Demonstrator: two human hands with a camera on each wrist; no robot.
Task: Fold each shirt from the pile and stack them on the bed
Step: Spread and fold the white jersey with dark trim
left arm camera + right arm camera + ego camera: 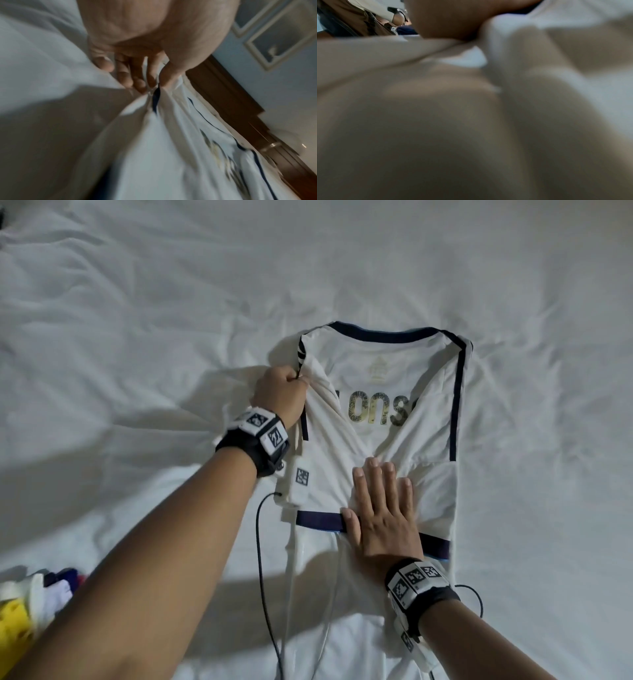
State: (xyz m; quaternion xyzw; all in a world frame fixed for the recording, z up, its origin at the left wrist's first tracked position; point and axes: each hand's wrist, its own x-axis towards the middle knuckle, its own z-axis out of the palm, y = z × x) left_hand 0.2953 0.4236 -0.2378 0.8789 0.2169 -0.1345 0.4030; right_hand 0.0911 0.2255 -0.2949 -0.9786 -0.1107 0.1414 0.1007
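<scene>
White shirt half-folded, lettering partly covered, right wrist view blurred

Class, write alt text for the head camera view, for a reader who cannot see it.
A white shirt with navy trim lies partly folded on a white bed; the right hand presses flat on it while the left hand pinches its left edge. A pile of colourful clothes sits at lower left.

You are looking at a white-sheeted bed carrying a white jersey and a clothes pile.
</scene>
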